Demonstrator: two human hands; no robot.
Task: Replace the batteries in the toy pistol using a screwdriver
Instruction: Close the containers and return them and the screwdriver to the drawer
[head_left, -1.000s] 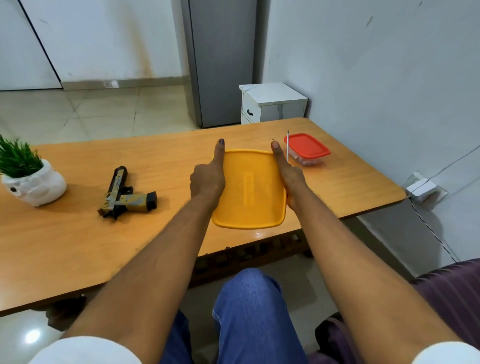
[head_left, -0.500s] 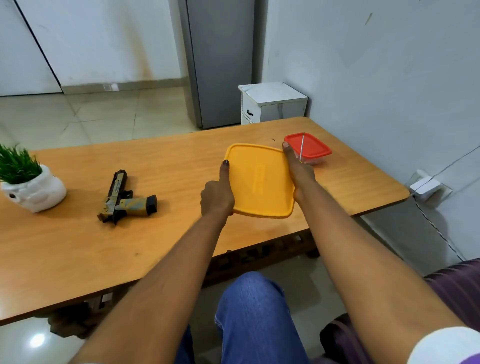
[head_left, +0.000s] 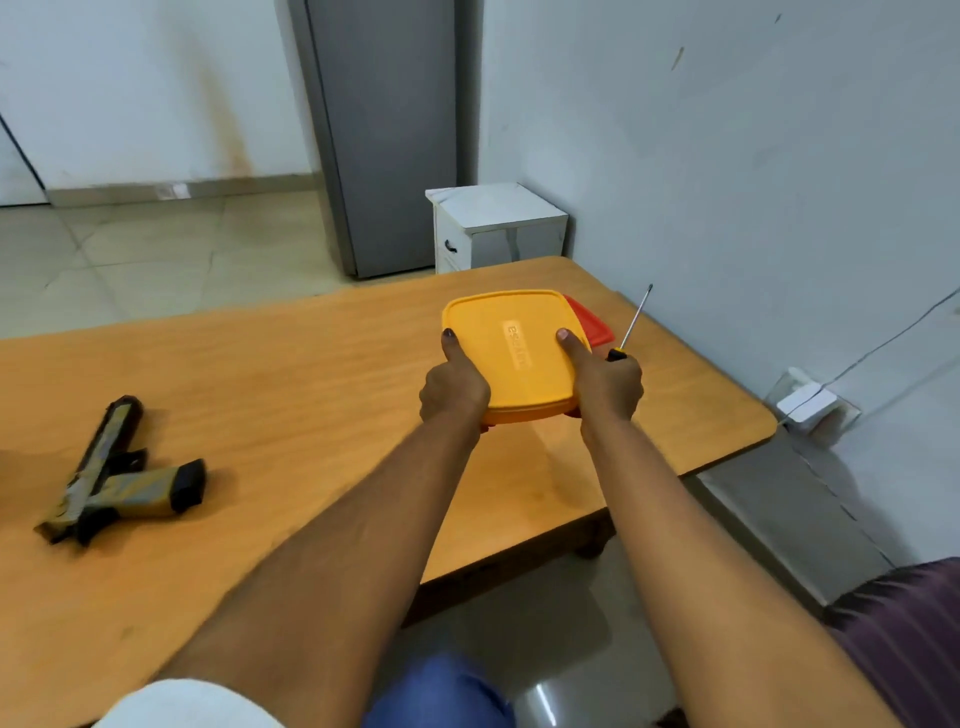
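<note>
A yellow plastic lid is held by both hands over the red-lidded container, which it mostly hides. My left hand grips its left edge, thumb on top. My right hand grips the right edge and also holds a screwdriver, whose thin shaft points up and away. The toy pistol, black and tan, lies on its side at the left of the wooden table, well apart from both hands.
A white wall runs close along the table's right edge. A small white cabinet and a grey fridge stand behind the table. A white plug adapter with a cable sits low on the wall. My knee in blue jeans is below.
Both hands carried the yellow lid away from me and to the right, until it came over the red-lidded container. The view also swung right, so the potted plant left the frame.
</note>
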